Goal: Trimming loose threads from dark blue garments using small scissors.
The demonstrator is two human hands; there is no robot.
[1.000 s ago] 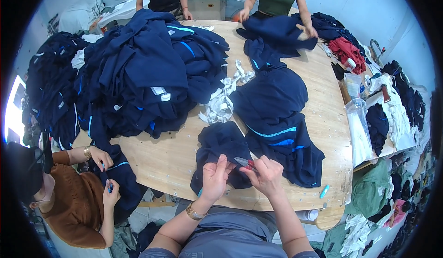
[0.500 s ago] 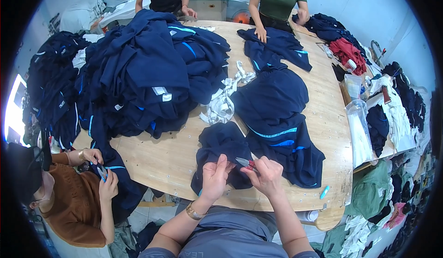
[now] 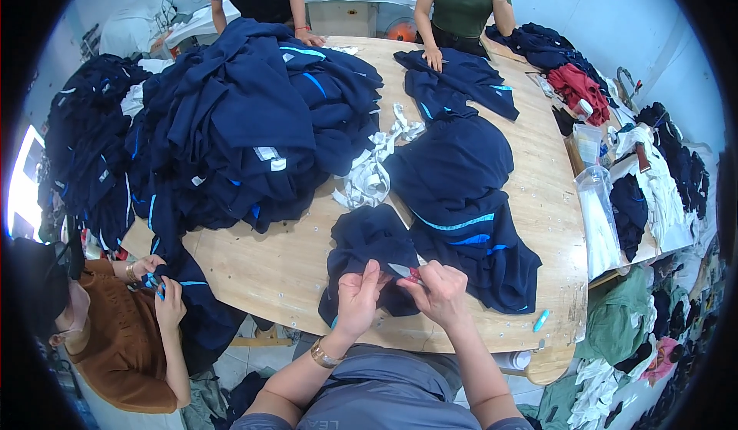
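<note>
A small bunched navy garment [image 3: 367, 238] lies on the table right in front of me. My left hand [image 3: 359, 301] is closed in a pinch on its near part, thumb and fingertips together. My right hand [image 3: 442, 293] grips thread snips [image 3: 402, 272] with red handles. Their pale metal blades point left, with the tips close beside my left fingertips. Whether the blades touch cloth or thread, I cannot tell. Just to the right lies a larger navy garment [image 3: 453, 161] with light blue stripes near its lower edge.
A tall heap of navy garments [image 3: 231, 115] covers the table's left side. White fabric strips [image 3: 365, 182] lie mid-table. A turquoise tool [image 3: 541, 321] rests near the right edge. A co-worker in brown [image 3: 115, 338] works at left; two people stand across the table [image 3: 307, 238].
My right hand and the snips have shifted slightly left toward my left fingers. Across the table, one person has raised a hand and another has moved their arms. The left co-worker's hands have shifted.
</note>
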